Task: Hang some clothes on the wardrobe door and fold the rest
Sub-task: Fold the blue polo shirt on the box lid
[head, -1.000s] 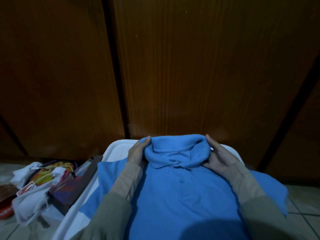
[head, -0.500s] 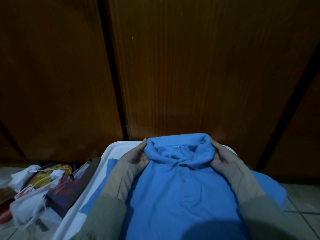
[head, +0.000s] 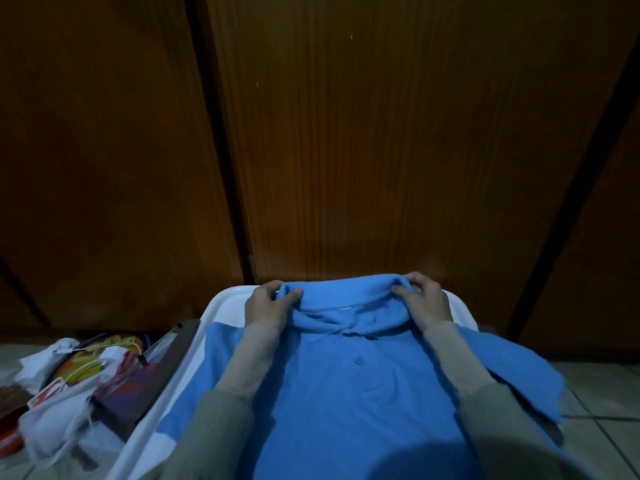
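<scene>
A blue polo shirt lies face up on a white plastic table, its collar toward the wardrobe. My left hand pinches the left end of the collar between thumb and fingers. At the collar's right end, my right hand pinches the fabric the same way. The collar stands raised between both hands. The shirt's right sleeve hangs over the table's right edge. The brown wooden wardrobe door stands closed just behind the table.
On the tiled floor to the left lies a heap of white plastic bags and coloured packages, with a dark flat box leaning by the table. Tiled floor shows at the right.
Both hands have slid from the collar's sides up to its far corners and now pinch the fabric. The collar is pulled wider and straighter.
</scene>
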`<state>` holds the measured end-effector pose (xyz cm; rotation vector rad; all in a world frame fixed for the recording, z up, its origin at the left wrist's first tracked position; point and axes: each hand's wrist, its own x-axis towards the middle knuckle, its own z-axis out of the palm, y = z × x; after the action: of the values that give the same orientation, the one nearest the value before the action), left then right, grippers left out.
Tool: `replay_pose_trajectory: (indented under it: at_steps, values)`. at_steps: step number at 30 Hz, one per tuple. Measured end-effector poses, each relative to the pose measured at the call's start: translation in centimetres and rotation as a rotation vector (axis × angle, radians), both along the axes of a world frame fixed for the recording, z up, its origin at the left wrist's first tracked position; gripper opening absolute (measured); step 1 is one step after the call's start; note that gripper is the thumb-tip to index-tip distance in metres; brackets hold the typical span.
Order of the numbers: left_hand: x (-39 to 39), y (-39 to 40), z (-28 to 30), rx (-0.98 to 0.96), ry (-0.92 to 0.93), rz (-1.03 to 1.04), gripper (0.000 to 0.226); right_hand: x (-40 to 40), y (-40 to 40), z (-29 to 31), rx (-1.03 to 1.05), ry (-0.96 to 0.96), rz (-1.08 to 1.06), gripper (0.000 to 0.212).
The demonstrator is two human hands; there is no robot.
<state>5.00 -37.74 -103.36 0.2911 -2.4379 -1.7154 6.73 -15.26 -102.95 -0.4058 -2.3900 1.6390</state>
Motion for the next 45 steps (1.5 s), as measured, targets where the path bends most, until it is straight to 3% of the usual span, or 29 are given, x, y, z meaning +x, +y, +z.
replay_pose_trajectory:
  at_steps: [4,7,13,16,18,23,25,28,32,34,36,37,39,41,43,45]
  values:
    - [0.9,0.0,1.2,-0.722,0.1,0.112,0.024,0.4,0.0,0.7,0.452,-0.06,-0.108,0.007]
    - [1.3,0.3,2.1,-1.011,0.126,0.09,0.029,0.8,-0.4,1.6,0.75,-0.111,-0.132,0.016]
    - [1.5,0.2,1.7,-1.166,0.039,-0.083,0.031,0.5,-1.0,2.2,0.996,-0.162,0.12,0.034]
    - [1.2,0.0,2.0,-1.166,-0.035,-0.185,0.053,0.5,-0.9,2.3,1.116,-0.059,0.193,0.026]
    - [1.2,0.4,2.3,-1.2,0.018,-0.271,0.055,0.7,-0.8,2.5,1.079,0.009,0.235,0.023]
    - [1.7,1.2,3.0,-1.195,0.179,-0.208,0.016,1.1,-0.3,3.6,1.103,0.076,0.283,0.011]
    - [1.6,1.2,3.5,-1.207,0.204,-0.19,0.019,1.2,0.0,4.3,1.141,0.065,0.296,0.008]
    - [1.1,1.2,4.3,-1.335,0.274,-0.225,0.025,1.0,0.0,5.4,1.199,0.019,0.293,0.02]
    - [0.7,0.6,5.4,-1.475,0.349,-0.295,0.028,0.1,-0.5,6.0,1.055,-0.158,0.294,0.027]
    - [0.5,-0.3,5.6,-1.442,0.313,-0.317,0.024,-0.6,-0.4,5.9,0.911,-0.226,0.271,0.026]
    - [0.2,-1.3,5.5,-1.219,0.212,-0.279,0.016,-1.2,0.1,5.7,0.597,-0.245,0.18,0.024]
    - [0.0,-1.6,5.4,-0.958,0.147,-0.22,0.013,-1.4,0.2,5.7,0.33,-0.261,0.141,0.023]
    - [-0.6,-1.7,5.4,-0.253,0.01,-0.118,0.019,-1.7,0.3,5.7,-0.097,-0.271,0.09,0.022]
    - [-1.3,-1.3,5.2,0.231,-0.091,-0.075,0.017,-2.2,0.3,5.3,-0.335,-0.275,0.093,0.034]
    - [-1.8,-1.1,4.4,0.267,-0.142,-0.088,0.022,-2.3,0.3,4.4,-0.324,-0.291,0.117,0.055]
    - [-1.6,-1.7,2.8,0.071,-0.165,-0.158,0.033,-2.1,0.3,3.2,-0.161,-0.292,0.089,0.062]
